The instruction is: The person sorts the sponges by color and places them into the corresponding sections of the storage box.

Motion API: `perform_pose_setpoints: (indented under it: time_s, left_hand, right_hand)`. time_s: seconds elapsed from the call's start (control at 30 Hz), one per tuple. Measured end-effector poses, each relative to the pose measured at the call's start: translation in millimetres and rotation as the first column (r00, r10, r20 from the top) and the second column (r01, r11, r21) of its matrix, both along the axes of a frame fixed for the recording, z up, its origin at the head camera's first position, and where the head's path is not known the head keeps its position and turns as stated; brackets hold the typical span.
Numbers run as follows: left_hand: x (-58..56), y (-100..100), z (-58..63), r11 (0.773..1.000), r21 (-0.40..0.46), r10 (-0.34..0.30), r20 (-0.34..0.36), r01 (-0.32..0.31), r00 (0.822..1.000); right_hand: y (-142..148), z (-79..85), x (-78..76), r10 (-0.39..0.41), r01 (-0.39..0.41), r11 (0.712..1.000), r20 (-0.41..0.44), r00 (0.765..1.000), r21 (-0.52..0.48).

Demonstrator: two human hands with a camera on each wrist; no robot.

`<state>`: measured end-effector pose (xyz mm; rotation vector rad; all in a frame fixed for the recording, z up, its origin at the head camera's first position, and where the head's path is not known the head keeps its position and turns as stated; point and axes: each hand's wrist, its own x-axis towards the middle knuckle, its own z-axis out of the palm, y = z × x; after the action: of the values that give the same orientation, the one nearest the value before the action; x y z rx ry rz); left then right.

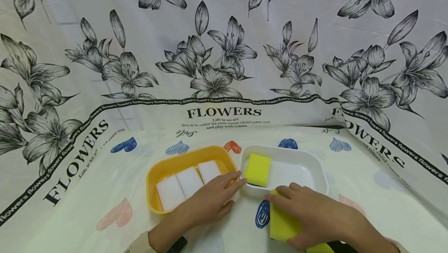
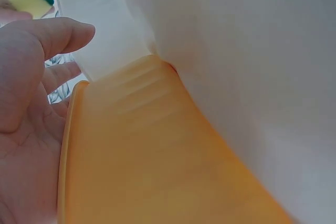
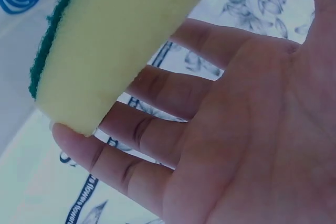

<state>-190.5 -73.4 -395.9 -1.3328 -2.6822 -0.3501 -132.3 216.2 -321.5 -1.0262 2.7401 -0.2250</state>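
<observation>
My right hand [image 1: 308,210] grips a yellow sponge [image 1: 282,222] just in front of the white tray [image 1: 315,190]. In the right wrist view, this sponge [image 3: 126,35] shows a green scouring layer along one side, and my fingers lie against its yellow foam. My left hand [image 1: 210,200] holds nothing, its fingers loosely extended over the right front rim of the yellow tray [image 1: 153,198]. Its fingertips reach the left rim of the white tray. Another yellow sponge [image 1: 258,169] lies in the white tray's left end.
Three white sponge blocks [image 1: 170,192] lie side by side in the yellow tray, the right one partly behind my left hand. Part of a further yellow sponge [image 1: 319,248] shows at the bottom edge, below my right hand. A flower-printed cloth [image 1: 224,62] hangs behind the table.
</observation>
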Motion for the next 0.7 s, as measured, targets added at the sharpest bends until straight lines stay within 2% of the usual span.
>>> perform_pose_setpoints:
  time_s: [0.4, 0.7]
  left_hand:
    - [1.0, 0.0, 0.7, 1.000, -0.007, 0.012, 0.008, -0.012, 1.000]
    - [0.0, 0.2, 0.1, 1.000, -0.008, 0.017, 0.028, -0.017, 0.999]
  right_hand:
    - [5.7, 10.0, -8.6, 0.010, -0.013, 0.999, -0.093, 0.996, -0.032]
    - [9.1, 19.4, -25.7, -0.052, 0.052, 0.998, 0.006, 0.999, -0.029]
